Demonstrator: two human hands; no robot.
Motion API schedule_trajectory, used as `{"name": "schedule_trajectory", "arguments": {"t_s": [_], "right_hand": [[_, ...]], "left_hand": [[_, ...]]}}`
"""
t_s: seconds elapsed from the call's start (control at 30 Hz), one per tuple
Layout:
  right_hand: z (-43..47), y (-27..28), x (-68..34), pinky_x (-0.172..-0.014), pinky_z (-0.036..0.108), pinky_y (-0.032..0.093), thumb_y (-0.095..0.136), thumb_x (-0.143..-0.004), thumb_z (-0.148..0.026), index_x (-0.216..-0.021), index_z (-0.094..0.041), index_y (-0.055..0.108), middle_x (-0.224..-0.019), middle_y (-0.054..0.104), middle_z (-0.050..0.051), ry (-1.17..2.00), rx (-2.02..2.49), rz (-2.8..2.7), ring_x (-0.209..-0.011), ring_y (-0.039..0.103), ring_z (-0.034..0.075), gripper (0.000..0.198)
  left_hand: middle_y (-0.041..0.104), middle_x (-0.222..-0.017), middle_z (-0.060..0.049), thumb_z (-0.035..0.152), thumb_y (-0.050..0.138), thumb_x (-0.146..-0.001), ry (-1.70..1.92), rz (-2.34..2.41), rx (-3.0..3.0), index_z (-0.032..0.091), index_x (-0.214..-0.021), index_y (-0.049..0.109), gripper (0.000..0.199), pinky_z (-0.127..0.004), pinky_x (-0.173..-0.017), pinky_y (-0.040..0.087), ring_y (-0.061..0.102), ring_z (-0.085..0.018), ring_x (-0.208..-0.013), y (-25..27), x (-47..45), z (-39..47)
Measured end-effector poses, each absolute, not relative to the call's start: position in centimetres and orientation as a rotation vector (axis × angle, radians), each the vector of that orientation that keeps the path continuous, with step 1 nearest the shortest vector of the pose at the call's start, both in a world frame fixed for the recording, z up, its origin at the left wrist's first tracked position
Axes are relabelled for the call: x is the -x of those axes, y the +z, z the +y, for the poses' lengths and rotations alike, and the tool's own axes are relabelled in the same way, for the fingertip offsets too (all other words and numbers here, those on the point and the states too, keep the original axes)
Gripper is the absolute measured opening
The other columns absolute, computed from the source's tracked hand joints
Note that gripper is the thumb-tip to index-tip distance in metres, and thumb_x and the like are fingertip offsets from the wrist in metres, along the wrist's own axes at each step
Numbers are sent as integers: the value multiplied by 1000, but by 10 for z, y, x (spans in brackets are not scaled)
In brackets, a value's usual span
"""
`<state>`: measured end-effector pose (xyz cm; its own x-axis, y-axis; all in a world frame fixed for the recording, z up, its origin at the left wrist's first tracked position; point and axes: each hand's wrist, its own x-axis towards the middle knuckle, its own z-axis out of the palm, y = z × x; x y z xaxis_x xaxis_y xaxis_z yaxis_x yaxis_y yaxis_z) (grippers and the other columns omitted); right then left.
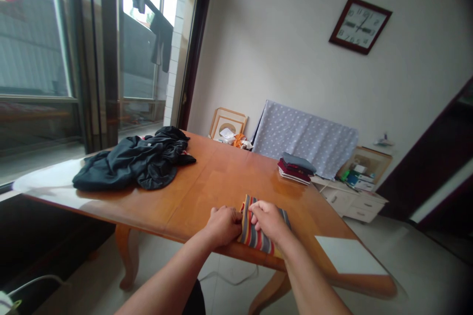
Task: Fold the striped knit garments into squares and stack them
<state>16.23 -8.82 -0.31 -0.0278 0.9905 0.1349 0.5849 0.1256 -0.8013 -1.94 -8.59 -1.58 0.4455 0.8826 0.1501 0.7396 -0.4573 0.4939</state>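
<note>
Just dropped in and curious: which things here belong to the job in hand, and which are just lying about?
In the job:
striped cloth, with the left hand and right hand at it
table under it
perhaps the folded pile and dark clothes

Apparently just around:
spotted cloth
wall clock
picture frame

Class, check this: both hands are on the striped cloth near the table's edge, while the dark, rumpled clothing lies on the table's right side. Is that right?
Not quite. The head view shows the dark, rumpled clothing on the left side of the table, not its right. The left hand and right hand are on the striped cloth near the table's edge.
</note>
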Motion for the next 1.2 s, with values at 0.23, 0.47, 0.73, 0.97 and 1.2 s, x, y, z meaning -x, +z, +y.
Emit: {"name": "schedule_trajectory", "arguments": {"t_s": [0.23,0.47,0.73,0.97,1.2], "right_hand": [[-81,-14,-166,-97,29,43,51,-92,-25,-98,-26,77,-107,73,5,9,1537,-2064,-105,63,20,26],[-70,-32,-169,-117,40,28,38,-100,-31,-131,-27,66,-142,60,4,103,1662,-2164,-137,47,22,41],[-66,-36,-170,-123,49,9,24,-104,-44,-153,-27,41,-162,33,3,278,1805,-2251,-152,21,23,54],[-61,-35,-171,-123,48,9,25,-104,-44,-154,-28,39,-163,29,3,367,1840,-2245,-153,18,22,54],[-58,-27,-176,-122,45,16,30,-103,-44,-152,-27,42,-160,36,6,464,1769,-2221,-151,24,22,53]], "left_hand": [[71,-91,-6,20,52,-76,558,1289,-2434,25,-76,70,19,-41,-87,37,61,-27,-91,-16,26,-88],[64,-96,-7,27,56,-83,559,1209,-2504,23,-73,66,15,-39,-86,39,58,-26,-95,-19,35,-91],[66,-98,-5,27,58,-83,657,1135,-2372,26,-84,73,15,-33,-92,41,59,-23,-99,-18,44,-94],[69,-101,-4,29,54,-84,703,1186,-2214,26,-91,76,23,-30,-90,43,61,-22,-98,-16,45,-94],[71,-101,-4,29,42,-92,625,1107,-2376,24,-75,69,32,-36,-94,39,59,-24,-105,-15,39,-101]]}}
